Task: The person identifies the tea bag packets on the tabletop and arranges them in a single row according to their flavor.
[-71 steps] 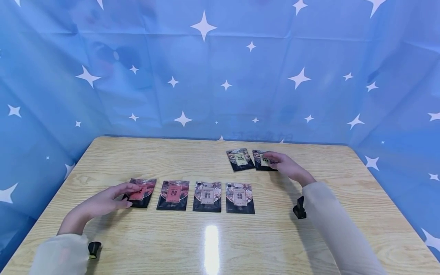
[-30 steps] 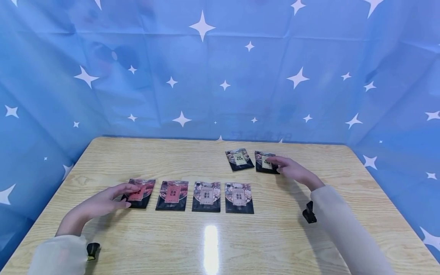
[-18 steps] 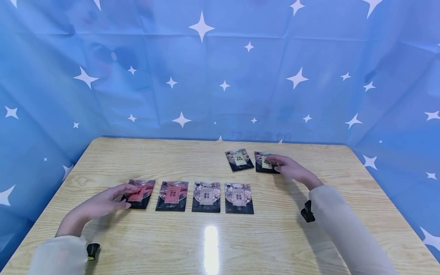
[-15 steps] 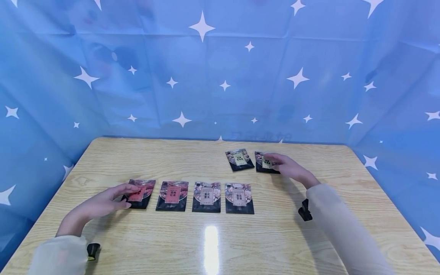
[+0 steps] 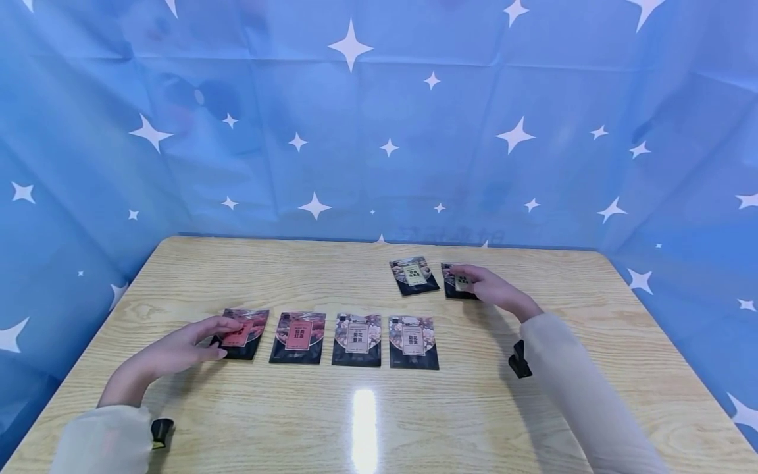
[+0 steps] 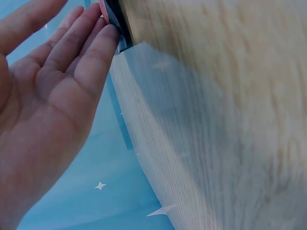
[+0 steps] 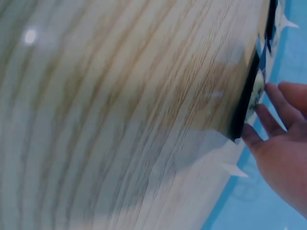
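My left hand (image 5: 177,352) rests its fingertips on a red-labelled tea sachet (image 5: 256,339) at the left end of the front row. In the left wrist view, the fingers of this hand (image 6: 57,91) are nearly straight against the sachet's edge. My right hand (image 5: 496,288) touches a green-labelled tea sachet (image 5: 451,287) in the back row, covering its right part. Seen from the right wrist, the fingertips of that hand (image 7: 283,129) press on this dark sachet (image 7: 247,96), which lies on the table. The fingers are relaxed and spread.
Another green-labelled sachet (image 5: 414,276), slightly turned, lies left of the right hand's one. A second red sachet (image 5: 298,338) and two pale floral sachets (image 5: 356,340) continue the front row on the wooden table (image 5: 284,415). A blue star-patterned cloth (image 5: 379,131) hangs behind.
My right hand first moved right with its sachet, opening a gap to its neighbour. Then the hand came slightly back left over the sachet, now sitting straighter. My left hand kept still.
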Demonstrator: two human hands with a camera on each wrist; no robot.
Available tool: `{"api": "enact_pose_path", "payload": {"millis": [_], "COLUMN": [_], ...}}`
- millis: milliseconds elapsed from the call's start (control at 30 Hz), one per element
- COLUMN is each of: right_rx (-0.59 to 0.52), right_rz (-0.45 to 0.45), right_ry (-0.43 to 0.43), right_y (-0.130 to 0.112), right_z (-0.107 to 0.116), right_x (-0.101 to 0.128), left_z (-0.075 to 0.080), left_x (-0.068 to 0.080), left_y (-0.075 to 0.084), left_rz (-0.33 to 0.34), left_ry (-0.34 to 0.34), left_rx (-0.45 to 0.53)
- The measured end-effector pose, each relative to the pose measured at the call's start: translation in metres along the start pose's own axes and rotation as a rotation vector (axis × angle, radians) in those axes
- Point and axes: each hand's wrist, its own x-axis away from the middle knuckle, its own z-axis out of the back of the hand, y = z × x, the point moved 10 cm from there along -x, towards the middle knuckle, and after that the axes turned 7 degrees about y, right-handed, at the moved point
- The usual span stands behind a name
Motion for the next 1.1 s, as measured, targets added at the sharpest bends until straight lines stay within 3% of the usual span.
{"api": "enact_pose_path", "payload": {"millis": [367,767,1100], "right_rx": [0.004,-0.013,-0.011], "right_rz": [0.028,0.034,0.052], "right_ry": [0.0,-0.027,-0.062], "right_y": [0.007,0.011,0.0], "right_z": [0.003,-0.01,-0.029], "right_x": [0.029,0.071,0.094], "left_z": [0.001,0.002,0.001], "left_x": [0.0,0.0,0.0], "left_y": [-0.001,0.0,-0.001], "left_rz": [0.007,0.004,0.004], "left_ry": [0.006,0.018,0.003], "left_rx": [-0.028,-0.043,-0.026]}}
